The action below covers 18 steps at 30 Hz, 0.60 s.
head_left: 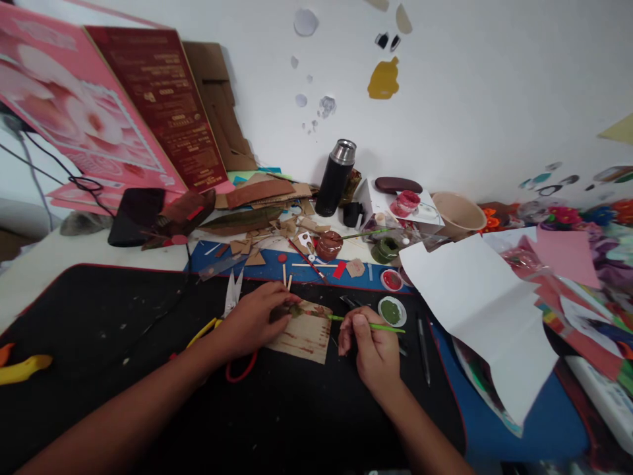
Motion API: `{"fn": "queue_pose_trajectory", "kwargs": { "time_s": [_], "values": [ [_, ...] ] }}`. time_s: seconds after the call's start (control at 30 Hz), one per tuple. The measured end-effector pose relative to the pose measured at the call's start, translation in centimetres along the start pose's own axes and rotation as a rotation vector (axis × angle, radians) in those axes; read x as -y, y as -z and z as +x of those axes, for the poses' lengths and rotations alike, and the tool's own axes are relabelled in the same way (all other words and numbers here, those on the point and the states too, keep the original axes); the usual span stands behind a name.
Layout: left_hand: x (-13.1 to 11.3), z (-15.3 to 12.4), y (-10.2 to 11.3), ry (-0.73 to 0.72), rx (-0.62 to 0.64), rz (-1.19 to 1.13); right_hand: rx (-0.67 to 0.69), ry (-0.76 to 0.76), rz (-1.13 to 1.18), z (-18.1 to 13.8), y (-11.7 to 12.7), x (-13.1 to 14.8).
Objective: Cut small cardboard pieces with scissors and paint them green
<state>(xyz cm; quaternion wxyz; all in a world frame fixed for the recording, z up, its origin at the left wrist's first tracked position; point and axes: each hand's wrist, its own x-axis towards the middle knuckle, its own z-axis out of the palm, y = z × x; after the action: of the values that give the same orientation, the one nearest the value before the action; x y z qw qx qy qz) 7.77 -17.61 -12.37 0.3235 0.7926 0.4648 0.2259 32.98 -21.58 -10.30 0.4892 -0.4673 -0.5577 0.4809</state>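
My left hand [257,316] lies over the left part of a brown cardboard piece [301,343] streaked with reddish-brown paint. Its thumb and fingers pinch a small green-brown piece [295,309], whose exact kind is unclear. Between the fingers of my right hand [373,343] is a thin paintbrush with a bright green handle [388,328]. The brush points left, its tip close to the small piece above the cardboard. Just behind my right hand sits a round lid of green paint [391,311]. Scissors [233,293] with yellow and red handles lie partly under my left wrist.
A black flask [336,178] stands by the wall. Jars of brown paint [329,245] and green paint [386,250] sit behind the black mat [123,330]. Crumpled white paper [475,297] covers the right side. A black pen [424,349] and yellow-handled tool [24,369] lie on the mat.
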Motion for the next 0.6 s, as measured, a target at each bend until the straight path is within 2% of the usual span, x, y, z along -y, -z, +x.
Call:
{"fn": "queue_pose_trajectory", "kwargs": {
  "time_s": [0.33,0.6],
  "values": [
    [-1.0,0.0,1.5,0.051,0.059,-0.076,0.002,0.007,0.002,0.0,0.2,0.1],
    [-0.6,0.0,1.2,0.052,0.069,-0.065,-0.019,0.015,0.055,0.1,0.1,0.5]
  ]
}}
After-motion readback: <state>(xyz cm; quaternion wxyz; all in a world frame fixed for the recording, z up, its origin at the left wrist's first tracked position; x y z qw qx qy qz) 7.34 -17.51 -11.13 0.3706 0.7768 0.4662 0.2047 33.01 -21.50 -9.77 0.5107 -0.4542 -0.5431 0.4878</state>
